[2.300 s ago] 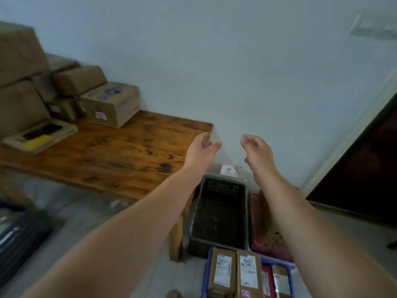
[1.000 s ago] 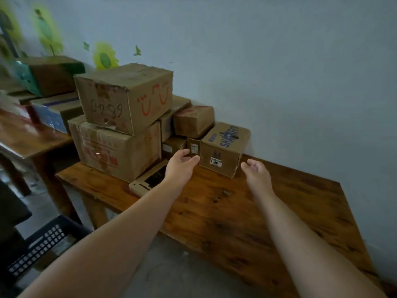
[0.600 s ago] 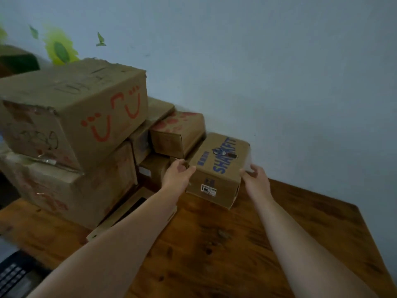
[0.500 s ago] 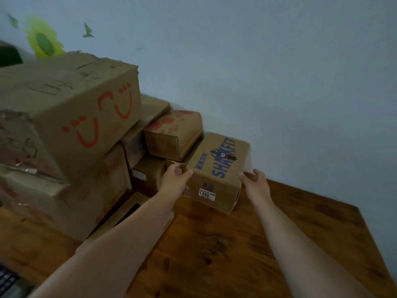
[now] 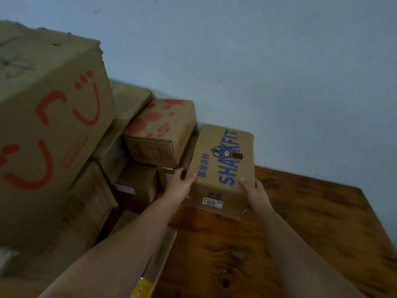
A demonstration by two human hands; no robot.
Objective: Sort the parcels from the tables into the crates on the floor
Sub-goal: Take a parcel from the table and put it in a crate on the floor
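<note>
Cardboard is in both your hands: left hand point(image 5: 179, 186) and right hand point(image 5: 255, 193) clasp opposite sides of the brown cardboard box printed SHARKFIT in blue point(image 5: 223, 160), thumbs on top. It sits on the wooden tabletop point(image 5: 300, 233) by the pale blue wall point(image 5: 257, 61), just beside stacked cartons point(image 5: 159, 134).

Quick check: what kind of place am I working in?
Probably a small parcel storeroom or sorting room: cardboard boxes stacked on a wooden table against a plain wall, and the left hand and right hand grip a labelled SHARKFIT box.
</note>
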